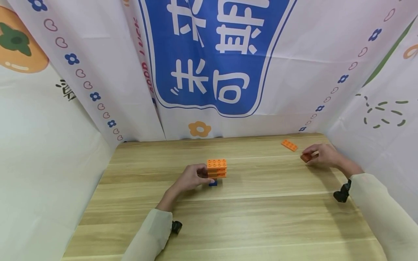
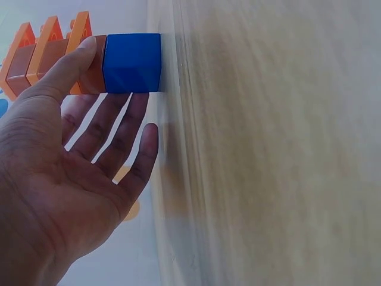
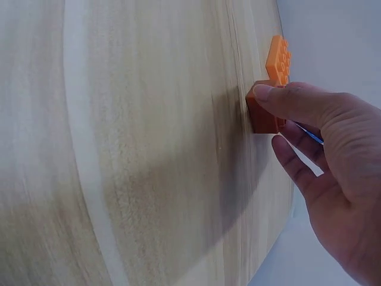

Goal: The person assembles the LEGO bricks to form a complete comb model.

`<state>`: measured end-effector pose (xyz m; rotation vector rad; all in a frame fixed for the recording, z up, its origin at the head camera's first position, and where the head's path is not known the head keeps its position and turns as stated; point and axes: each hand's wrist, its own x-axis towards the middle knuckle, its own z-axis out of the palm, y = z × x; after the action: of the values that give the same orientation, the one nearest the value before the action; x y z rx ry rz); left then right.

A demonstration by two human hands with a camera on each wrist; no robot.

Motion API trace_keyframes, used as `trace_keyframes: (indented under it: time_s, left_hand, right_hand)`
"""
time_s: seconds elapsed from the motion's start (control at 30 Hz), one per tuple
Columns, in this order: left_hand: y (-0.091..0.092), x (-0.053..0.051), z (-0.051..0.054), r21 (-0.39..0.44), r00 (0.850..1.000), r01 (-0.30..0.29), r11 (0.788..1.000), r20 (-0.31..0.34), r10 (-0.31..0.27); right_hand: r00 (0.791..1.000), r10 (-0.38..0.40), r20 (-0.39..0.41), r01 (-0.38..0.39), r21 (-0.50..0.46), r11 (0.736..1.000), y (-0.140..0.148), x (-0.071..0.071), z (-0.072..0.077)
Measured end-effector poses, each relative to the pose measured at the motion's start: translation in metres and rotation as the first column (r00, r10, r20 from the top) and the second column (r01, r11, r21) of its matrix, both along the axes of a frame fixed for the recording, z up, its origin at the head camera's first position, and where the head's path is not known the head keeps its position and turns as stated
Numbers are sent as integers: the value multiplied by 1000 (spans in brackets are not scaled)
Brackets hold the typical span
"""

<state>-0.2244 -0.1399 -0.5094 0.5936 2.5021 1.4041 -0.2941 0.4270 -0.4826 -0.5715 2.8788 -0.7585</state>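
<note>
A tower of toy building bricks (image 1: 217,164) stands upright on the table, left of its middle. At its foot is a blue brick (image 2: 132,63); above that, brown bricks and wider orange plates alternate, with studs showing on top. My left hand (image 1: 192,177) holds the tower from the left, its thumb on the lowest brown brick and its other fingers partly hidden behind. Far to the right, my right hand (image 1: 326,156) pinches a loose brown brick (image 3: 262,113) between thumb and fingers at the tabletop. Just beyond it lies an orange studded plate (image 1: 289,145).
The wood-grain table (image 1: 228,221) reaches back to a white printed curtain (image 1: 281,94). More printed cloth closes in the left and right sides. A dark wrist device (image 1: 342,192) sits under the right cuff, and another (image 1: 176,227) by the left cuff.
</note>
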Motion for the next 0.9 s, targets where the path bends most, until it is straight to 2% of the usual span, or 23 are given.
trace_keyframes:
  time_s: [0.4, 0.73, 0.9]
  left_hand:
    - [1, 1, 1, -1, 1000, 4, 1000, 16, -4]
    - [1, -1, 1, -17, 1000, 5, 1000, -3, -6]
    - [1, -1, 1, -15, 1000, 5, 1000, 0, -5]
  right_hand:
    - [997, 71, -43, -70, 29, 997, -4, 5, -7]
    - [996, 77, -40, -76, 33, 997, -16, 7, -4]
    - [994, 90, -66, -88, 26, 996, -26, 9, -1]
